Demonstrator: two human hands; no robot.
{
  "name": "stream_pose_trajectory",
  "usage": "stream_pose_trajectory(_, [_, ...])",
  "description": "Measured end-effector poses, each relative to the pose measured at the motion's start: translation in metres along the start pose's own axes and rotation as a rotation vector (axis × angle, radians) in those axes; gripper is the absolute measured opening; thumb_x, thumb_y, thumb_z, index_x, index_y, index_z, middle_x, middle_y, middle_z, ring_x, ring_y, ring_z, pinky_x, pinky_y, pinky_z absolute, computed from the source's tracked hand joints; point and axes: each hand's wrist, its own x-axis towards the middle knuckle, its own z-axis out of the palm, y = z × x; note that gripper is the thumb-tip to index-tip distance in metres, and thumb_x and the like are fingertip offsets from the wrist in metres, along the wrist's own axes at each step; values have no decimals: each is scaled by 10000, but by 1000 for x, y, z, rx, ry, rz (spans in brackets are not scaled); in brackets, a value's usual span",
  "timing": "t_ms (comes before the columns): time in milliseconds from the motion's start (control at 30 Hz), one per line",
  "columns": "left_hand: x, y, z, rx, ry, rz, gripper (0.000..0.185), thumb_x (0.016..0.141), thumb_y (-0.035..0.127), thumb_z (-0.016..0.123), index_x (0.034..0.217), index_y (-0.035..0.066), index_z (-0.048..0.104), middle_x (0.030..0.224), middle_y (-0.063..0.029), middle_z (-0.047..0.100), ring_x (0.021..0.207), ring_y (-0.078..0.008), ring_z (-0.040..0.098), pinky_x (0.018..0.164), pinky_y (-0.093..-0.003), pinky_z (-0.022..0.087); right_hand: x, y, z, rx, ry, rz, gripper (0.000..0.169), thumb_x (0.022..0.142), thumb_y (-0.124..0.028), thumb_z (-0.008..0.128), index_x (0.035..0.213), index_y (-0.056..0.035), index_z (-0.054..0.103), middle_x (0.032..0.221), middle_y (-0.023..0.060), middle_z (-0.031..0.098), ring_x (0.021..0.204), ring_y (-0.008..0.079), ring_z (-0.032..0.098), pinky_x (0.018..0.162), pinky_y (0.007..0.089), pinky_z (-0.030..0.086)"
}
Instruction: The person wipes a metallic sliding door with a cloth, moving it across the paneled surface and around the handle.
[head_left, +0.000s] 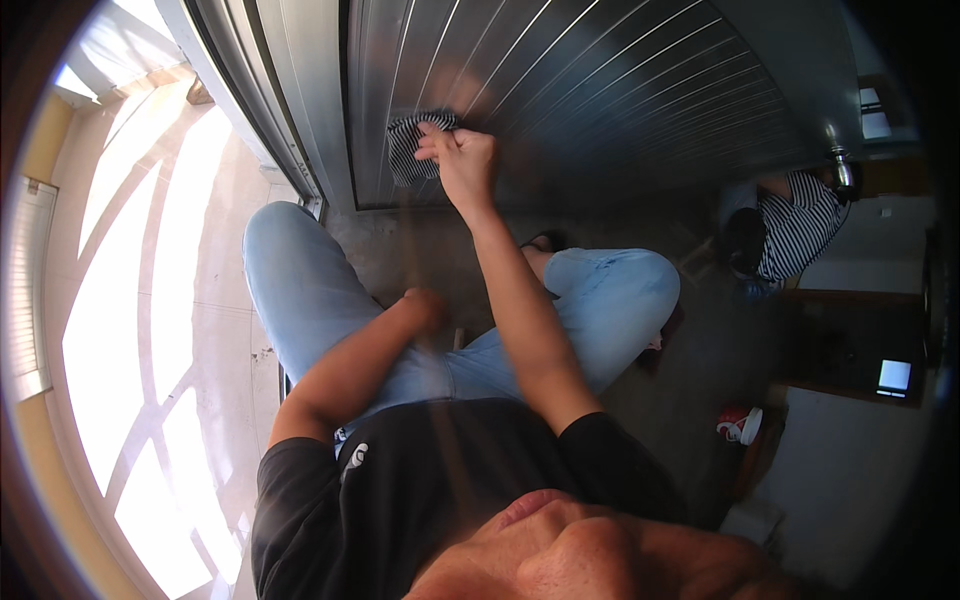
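Observation:
A black-and-white striped cloth (411, 154) is pinched in my right hand (466, 161) and lies against the lower part of a grey metal door (570, 97) with ribbed panels. My left hand (427, 311) is blurred and sits low between my knees, beside my left thigh; its fingers cannot be made out, nor whether it holds anything. The door stands right in front of me, its lower panel edge just beyond the cloth.
A metal door frame (289, 112) runs on the left, beside a sunlit tiled floor (225, 322). At the right are a round metal doorknob (841, 169), a person in a striped shirt (802, 225), low down, and a red-and-white shoe (739, 425).

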Motion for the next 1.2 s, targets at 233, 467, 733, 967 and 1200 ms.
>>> stream_pose_trajectory(233, [7,-9,-8,-184,85,-45,424,910,386,486,1173,83,623,1193,-155,625,1125,-307,592,923,-450,472,12,-72,0,223,10,-96,312,866,-203,691,716,70,685,688,135,685,594,168,678,551,242,505])
stream_pose_trajectory(467, [22,-9,11,-167,100,-49,357,868,324,538,1120,112,676,1177,-116,647,1124,-281,602,905,-451,485,-15,98,44,32,-121,197,269,850,-210,708,781,50,704,745,123,708,656,143,689,540,229,503])
stream_pose_trajectory(733, [7,-8,1,-116,80,-48,336,862,300,544,1109,117,681,1172,-101,653,1114,-265,611,892,-437,496,7,-79,29,495,-29,-81,359,851,-262,717,747,80,682,697,135,690,614,190,690,518,238,512])
stream_pose_trajectory(967, [28,-7,7,-188,159,4,316,878,287,533,1101,119,682,1165,-101,656,1105,-261,616,888,-432,496,7,-78,43,552,25,-83,290,843,-181,722,745,89,678,694,144,682,610,180,684,540,253,534])
stream_pose_trajectory(1200, [-3,4,-5,-145,170,64,460,858,377,563,1268,171,574,1283,-99,584,1173,-254,565,904,-430,487,-23,67,88,207,-36,104,159,831,-60,693,773,88,700,706,110,696,640,123,663,595,236,519])
